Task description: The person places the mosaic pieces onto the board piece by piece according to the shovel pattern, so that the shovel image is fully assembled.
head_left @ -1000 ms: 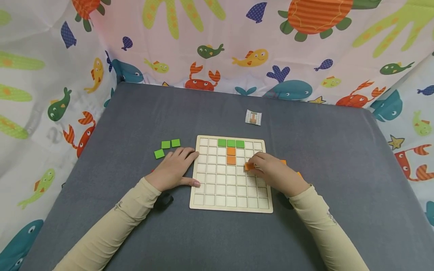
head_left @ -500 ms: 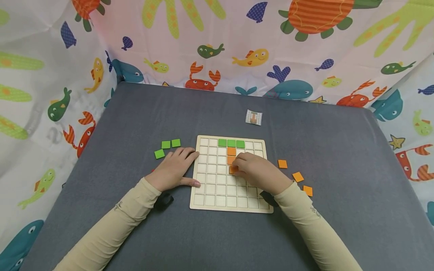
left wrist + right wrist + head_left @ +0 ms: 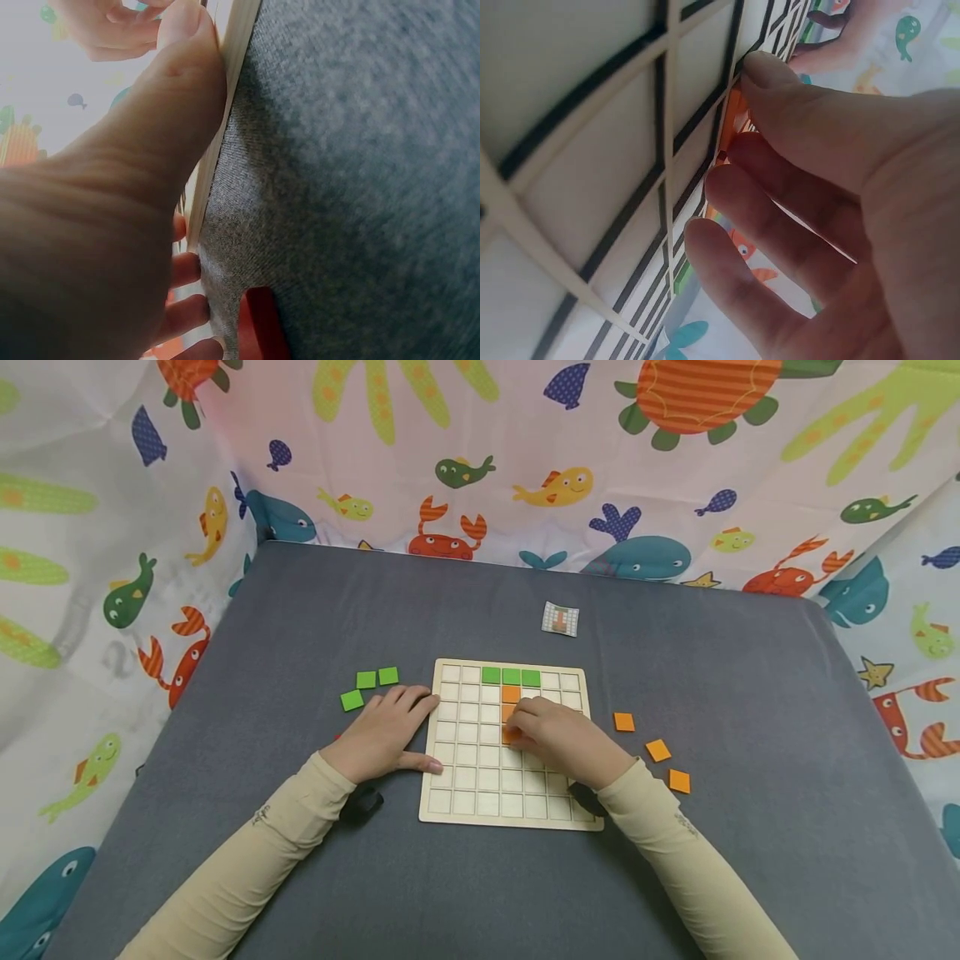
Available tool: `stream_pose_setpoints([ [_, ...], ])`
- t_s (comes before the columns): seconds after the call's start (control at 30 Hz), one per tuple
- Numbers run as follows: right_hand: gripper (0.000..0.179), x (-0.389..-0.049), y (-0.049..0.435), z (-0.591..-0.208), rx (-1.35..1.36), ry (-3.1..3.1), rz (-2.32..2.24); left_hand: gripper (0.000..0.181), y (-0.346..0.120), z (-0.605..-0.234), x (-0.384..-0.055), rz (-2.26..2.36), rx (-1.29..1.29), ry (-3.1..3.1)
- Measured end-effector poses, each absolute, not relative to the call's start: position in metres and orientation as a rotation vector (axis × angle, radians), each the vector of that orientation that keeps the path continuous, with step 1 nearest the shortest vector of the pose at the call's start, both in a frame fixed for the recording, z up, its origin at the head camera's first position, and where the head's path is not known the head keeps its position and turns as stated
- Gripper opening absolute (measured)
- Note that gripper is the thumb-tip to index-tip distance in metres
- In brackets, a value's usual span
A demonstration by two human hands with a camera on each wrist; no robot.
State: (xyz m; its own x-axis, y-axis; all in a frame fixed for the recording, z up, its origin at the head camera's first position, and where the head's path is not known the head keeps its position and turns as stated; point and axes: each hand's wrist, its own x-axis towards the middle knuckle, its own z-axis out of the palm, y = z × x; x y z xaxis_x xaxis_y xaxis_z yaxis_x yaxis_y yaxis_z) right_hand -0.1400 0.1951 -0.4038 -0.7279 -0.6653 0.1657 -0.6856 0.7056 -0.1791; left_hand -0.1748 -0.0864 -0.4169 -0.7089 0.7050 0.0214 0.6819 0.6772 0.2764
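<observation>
A wooden grid board (image 3: 510, 824) lies flat on the grey cloth. Along its far row sit 3 green tiles (image 3: 511, 677); below the middle one runs a column of orange tiles (image 3: 511, 694). At that column's near end, my right hand (image 3: 564, 739) pinches an orange tile (image 3: 507, 736) at a grid square. In the right wrist view, thumb and forefinger meet at this orange tile (image 3: 735, 109); whether it lies fully down in the square I cannot tell. My left hand (image 3: 386, 735) rests on the board's left edge, fingers and thumb spread.
Loose orange tiles (image 3: 657, 750) lie right of the board, loose green tiles (image 3: 366, 680) to its left. A red piece (image 3: 259, 326), mostly hidden in the head view, lies beside my left hand. A small patterned card (image 3: 560, 619) is beyond the board. Printed fabric walls surround the table.
My right hand has carried the orange tile leftward from the board's right part to the orange column, uncovering loose orange tiles at the right. My left hand has stayed in place.
</observation>
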Motion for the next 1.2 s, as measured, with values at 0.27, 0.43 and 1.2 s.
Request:
stream_pose_setpoints([
  [0.27,0.014,-0.141,0.193,-0.404,1.093,-2.834,0.37,0.093,-0.086,-0.416,-0.175,0.409,1.158,2.795],
  [0.43,0.014,-0.141,0.192,-0.405,1.065,-2.842,0.376,0.093,-0.087,-0.417,-0.175,0.406,1.158,2.796],
  [1.2,0.03,-0.13,0.279,-0.369,0.629,-3.087,0.475,0.094,-0.086,-0.417,-0.175,0.404,1.143,2.784],
])
